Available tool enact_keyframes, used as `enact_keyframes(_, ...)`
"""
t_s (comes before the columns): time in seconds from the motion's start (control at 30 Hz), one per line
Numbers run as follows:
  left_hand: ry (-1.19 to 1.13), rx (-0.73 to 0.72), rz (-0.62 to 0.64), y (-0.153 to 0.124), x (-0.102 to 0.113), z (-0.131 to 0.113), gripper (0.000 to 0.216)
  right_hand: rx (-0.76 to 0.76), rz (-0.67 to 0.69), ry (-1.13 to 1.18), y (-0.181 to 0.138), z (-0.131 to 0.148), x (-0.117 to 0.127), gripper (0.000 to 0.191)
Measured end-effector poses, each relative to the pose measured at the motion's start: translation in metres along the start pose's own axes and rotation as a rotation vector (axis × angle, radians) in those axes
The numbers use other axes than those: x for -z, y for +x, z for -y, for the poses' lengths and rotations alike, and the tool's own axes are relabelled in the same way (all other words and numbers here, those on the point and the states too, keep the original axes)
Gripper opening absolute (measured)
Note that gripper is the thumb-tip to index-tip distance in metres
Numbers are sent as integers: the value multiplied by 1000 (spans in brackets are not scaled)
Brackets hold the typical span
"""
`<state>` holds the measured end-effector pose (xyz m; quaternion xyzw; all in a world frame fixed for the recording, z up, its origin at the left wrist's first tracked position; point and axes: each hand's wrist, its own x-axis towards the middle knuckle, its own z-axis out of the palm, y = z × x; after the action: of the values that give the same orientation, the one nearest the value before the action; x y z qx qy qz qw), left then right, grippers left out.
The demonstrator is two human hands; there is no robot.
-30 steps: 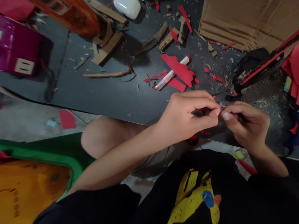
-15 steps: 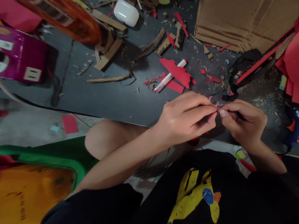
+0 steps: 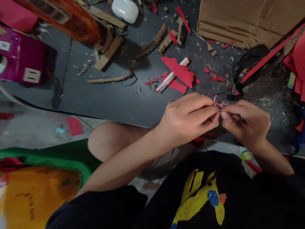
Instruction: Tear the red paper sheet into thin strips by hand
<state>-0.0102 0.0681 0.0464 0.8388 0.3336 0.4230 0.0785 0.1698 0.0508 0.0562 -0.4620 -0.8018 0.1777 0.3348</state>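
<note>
My left hand [image 3: 190, 116] and my right hand [image 3: 247, 122] meet fingertip to fingertip over the table's near edge. Both are closed in a pinch. A tiny red scrap [image 3: 222, 107] shows at the fingertips; its exact kind is too small to make out, and the fingers partly hide it. Just beyond the left fingers is a curled red-and-white shred [image 3: 215, 100]. Farther left, a white marker pen [image 3: 170, 77] lies on the table, partly covered by a torn piece of red paper [image 3: 179, 71].
Cardboard strips [image 3: 111, 54] and red shreds litter the dark table [image 3: 105, 101]. A white earbud case [image 3: 125, 10], an orange bottle-like object [image 3: 78, 22] and a purple box [image 3: 21, 55] stand left. A cardboard sheet [image 3: 226, 22] lies at the back right. Below left is a green-rimmed chair [image 3: 59, 159].
The view has shifted slightly. Both hands stay pinched together at nearly the same spot; the red bit between the fingertips is less visible, and the curled shred beyond them shows more.
</note>
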Motion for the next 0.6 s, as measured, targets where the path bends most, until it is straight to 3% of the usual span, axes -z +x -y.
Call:
enact_keyframes(0.17,111,-22,20,-3,-2,-4,13,-10,-12,19,0,1,-1,13)
enact_keyframes(0.33,70,13,-26,-4,-5,-7,8,-61,-20,66,0,2,-1,12)
enact_keyframes(0.6,-105,235,-19,-1,-1,-10,9,-177,-24,210,1,4,0,12)
